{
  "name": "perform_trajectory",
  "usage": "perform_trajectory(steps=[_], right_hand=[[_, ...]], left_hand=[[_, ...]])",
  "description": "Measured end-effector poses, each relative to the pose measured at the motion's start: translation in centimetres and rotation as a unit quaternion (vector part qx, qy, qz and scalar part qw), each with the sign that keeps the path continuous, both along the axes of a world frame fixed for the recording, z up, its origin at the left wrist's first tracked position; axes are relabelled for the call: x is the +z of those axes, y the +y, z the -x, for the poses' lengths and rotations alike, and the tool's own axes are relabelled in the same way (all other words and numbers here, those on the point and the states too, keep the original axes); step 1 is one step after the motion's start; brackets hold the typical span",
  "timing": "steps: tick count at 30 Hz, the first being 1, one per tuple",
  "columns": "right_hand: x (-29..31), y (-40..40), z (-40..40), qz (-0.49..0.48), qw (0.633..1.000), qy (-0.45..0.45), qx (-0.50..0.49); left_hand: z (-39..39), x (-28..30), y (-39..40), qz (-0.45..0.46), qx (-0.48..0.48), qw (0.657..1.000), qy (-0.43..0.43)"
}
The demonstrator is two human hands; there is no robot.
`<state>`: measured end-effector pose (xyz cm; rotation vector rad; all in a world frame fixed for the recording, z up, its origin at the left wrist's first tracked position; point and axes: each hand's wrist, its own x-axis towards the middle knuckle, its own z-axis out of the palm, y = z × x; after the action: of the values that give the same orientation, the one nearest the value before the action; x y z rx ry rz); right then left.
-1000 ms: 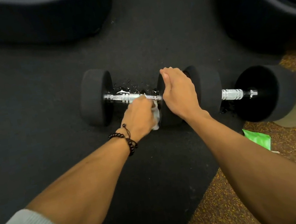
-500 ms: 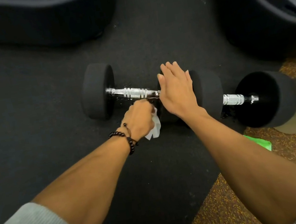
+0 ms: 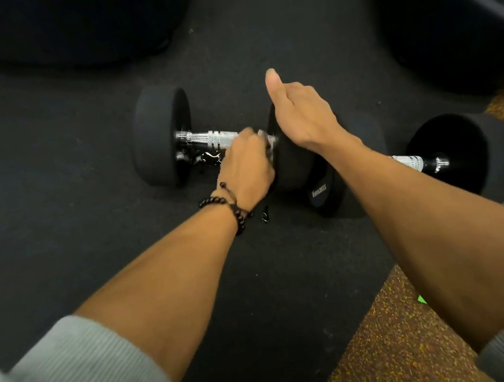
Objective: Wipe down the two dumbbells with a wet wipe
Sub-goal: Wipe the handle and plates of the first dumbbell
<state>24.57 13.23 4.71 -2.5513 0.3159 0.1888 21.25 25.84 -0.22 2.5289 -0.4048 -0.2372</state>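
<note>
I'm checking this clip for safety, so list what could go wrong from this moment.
1. The left dumbbell lies on its round heads on the black mat; the right hand only rests on one head, so hard rubbing might roll it.
2. The left hand works the chrome handle right beside that head, so its fingers could get pinched.
3. The right forearm crosses the right dumbbell and may knock it.

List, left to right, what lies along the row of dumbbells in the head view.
Black round end weight → chrome knurled handle → left hand gripping that handle → right hand on the inner weight → second dumbbell's chrome handle → its black far weight.
</note>
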Motion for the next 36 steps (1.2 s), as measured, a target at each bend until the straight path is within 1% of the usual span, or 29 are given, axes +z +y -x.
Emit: perform_trajectory(steps=[2, 3, 6, 8, 11, 12, 14, 15, 16, 18, 20, 22, 26, 29, 31, 34, 36], right_hand=[[0.0, 0.0, 0.2, -0.005, 1.0, -0.002, 0.0], [-0.1, 0.0, 0.4, -0.007, 1.0, -0.008, 0.004], [-0.4, 0.1, 0.9, -0.006, 0.999, -0.036, 0.014], [-0.5, 0.1, 0.9, -0.01, 0.999, -0.046, 0.014], [-0.6, 0.1, 1.0, -0.004, 0.999, -0.053, 0.013], [-0.5, 0.1, 1.1, 0.001, 0.999, -0.052, 0.014], [-0.6, 0.1, 1.1, 0.006, 0.999, -0.052, 0.014], [-0.7, 0.1, 1.1, 0.005, 0.999, -0.052, 0.015], [-0.6, 0.2, 1.1, 0.004, 0.998, -0.054, 0.019], [-0.6, 0.2, 1.0, 0.005, 0.998, -0.06, 0.023], [-0.8, 0.1, 1.1, 0.002, 0.998, -0.063, 0.021], [-0.7, 0.1, 1.1, -0.005, 0.998, -0.066, 0.023], [-1.1, 0.2, 1.6, -0.004, 0.996, -0.081, 0.027], [-1.6, 0.3, 2.2, 0.015, 0.994, -0.107, 0.03], [-1.8, 0.4, 2.4, 0.019, 0.994, -0.108, 0.029], [-2.0, 0.4, 2.3, 0.02, 0.994, -0.108, 0.023], [-2.0, 0.4, 2.2, 0.022, 0.994, -0.108, 0.025]], left_hand=[[1.1, -0.3, 1.6, -0.017, -0.022, 0.999, 0.031], [1.2, -0.2, 2.1, -0.002, -0.011, 1.0, 0.019], [-0.2, 1.3, 1.2, 0.066, 0.024, 0.995, -0.076], [-1.0, 1.8, 0.0, 0.073, 0.026, 0.993, -0.084], [0.1, 0.7, -0.8, 0.063, 0.034, 0.997, -0.023], [1.0, 0.3, -0.6, 0.033, 0.027, 0.999, 0.012], [2.6, -0.2, 0.5, -0.077, -0.017, 0.992, 0.101], [3.2, -0.4, 1.4, -0.101, -0.025, 0.987, 0.126], [3.5, -0.1, 2.3, -0.096, -0.015, 0.988, 0.124], [2.6, 1.0, 3.2, -0.03, 0.012, 0.998, 0.047], [0.7, 2.5, 2.6, 0.023, 0.016, 0.999, -0.045], [-1.0, 3.2, 1.4, 0.036, 0.001, 0.997, -0.074], [-1.4, 1.4, -0.2, -0.042, -0.038, 0.997, -0.058], [-1.1, 1.1, 0.9, -0.085, -0.083, 0.989, -0.087], [-1.7, 1.4, 2.5, -0.124, -0.103, 0.982, -0.098], [-2.8, 1.7, 4.3, -0.185, -0.103, 0.972, -0.099], [-3.0, 2.2, 4.9, -0.202, -0.085, 0.972, -0.085]])
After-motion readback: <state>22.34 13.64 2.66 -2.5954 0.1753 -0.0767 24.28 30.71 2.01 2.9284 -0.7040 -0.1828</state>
